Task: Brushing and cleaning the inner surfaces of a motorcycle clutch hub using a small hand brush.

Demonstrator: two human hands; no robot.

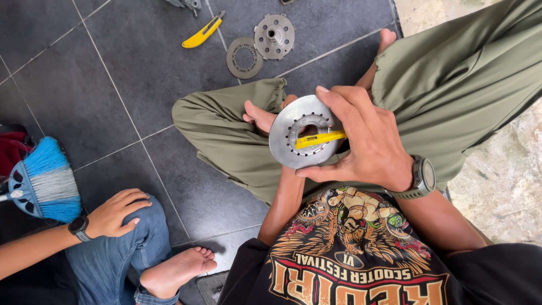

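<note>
I sit cross-legged on a dark tiled floor in olive trousers (226, 135). My left hand (261, 117) reaches up from below and holds a round silver metal disc (285, 133) with a toothed centre hole; only its fingers show behind the disc's left rim. My right hand (367, 141), with a dark watch on its wrist, lies over the disc's right side. It grips a yellow-handled tool (319, 139) whose tip lies across the centre hole. The tool's grip end is hidden under my fingers.
On the tiles beyond my knee lie a yellow utility knife (202, 33), a flat toothed ring (244, 57) and a round metal hub (274, 36). At lower left another person in jeans rests a hand (116, 213) on a knee. A blue broom head (45, 181) lies at far left.
</note>
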